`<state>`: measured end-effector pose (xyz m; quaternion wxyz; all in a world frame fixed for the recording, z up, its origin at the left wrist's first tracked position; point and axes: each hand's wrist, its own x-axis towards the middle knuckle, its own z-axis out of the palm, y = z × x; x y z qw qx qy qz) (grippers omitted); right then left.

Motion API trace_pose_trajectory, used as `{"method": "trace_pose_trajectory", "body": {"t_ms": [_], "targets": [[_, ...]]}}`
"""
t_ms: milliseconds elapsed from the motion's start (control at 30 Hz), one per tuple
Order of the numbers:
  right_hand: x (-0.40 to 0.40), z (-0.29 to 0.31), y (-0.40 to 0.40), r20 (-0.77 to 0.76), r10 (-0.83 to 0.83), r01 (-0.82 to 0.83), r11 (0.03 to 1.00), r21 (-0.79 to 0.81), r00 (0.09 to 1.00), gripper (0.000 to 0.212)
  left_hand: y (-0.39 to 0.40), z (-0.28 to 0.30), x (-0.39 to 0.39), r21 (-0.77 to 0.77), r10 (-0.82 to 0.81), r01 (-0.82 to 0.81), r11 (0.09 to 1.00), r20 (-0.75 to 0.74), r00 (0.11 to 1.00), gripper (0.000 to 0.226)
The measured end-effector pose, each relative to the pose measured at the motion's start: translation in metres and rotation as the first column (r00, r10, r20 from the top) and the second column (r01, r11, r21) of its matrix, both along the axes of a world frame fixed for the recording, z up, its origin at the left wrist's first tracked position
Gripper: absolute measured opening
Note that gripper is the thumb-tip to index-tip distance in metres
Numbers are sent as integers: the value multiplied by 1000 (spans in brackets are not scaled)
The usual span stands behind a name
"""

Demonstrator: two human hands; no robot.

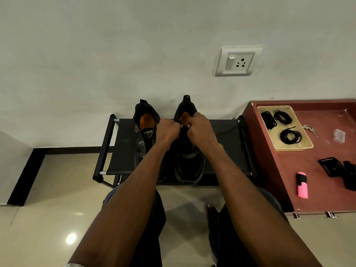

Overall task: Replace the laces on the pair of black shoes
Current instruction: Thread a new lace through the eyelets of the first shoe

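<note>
Two black shoes with orange insoles stand side by side on a black fabric shoe rack (pixel 225 132), toes toward me. The left shoe (pixel 143 130) is untouched. Over the tongue of the right shoe (pixel 189 164) both hands work close together. My left hand (pixel 167 131) and my right hand (pixel 200 130) have fingers curled and pinch something dark at the top eyelets, apparently the lace; the fingers hide it. Three coiled black laces (pixel 290 136) lie in a beige tray (pixel 302 147) to the right.
The tray sits on a maroon cabinet top (pixel 317 151) beside the rack, with keys (pixel 310 129), a pink highlighter (pixel 302 185), a black pouch (pixel 331 166) and a small clear packet (pixel 339 135). A wall with a socket (pixel 238 61) is right behind the rack. Tiled floor (pixel 57 189) lies left.
</note>
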<state>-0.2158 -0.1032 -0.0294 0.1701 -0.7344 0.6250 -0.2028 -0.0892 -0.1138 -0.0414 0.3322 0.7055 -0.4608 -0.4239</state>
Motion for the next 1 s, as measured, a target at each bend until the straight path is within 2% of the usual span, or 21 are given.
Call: {"method": "trace_pose_trajectory", "body": {"t_ms": [100,167,300,467,600,867,1000], "targets": [[3,-3,-4,-110,110,-108,994,25,988,17,-3,-5,2,6,32,-32,999,-89,995,19],[0,-1,-8,-101,134,-128,990,61,986,15,-2,-8,2,5,41,-41,999,-125,991,19],[-10,2,-14,-103,133,-123,987,100,986,18,-1,-17,0,-17,49,-52,999,-143,989,24],[-1,-6,-3,-59,36,-33,998,47,998,9,-1,-16,1,-6,81,-84,996,-206,975,22],[3,-10,-2,-105,48,-46,999,21,993,12,-1,-19,0,-17,68,-73,997,-196,978,25],[2,-16,-12,-115,30,-16,992,121,993,25,9,-15,0,-23,32,-36,999,-153,988,22],[1,-22,-18,-189,107,-72,981,182,976,28,11,-13,1,-23,31,-35,999,-150,988,19]]}}
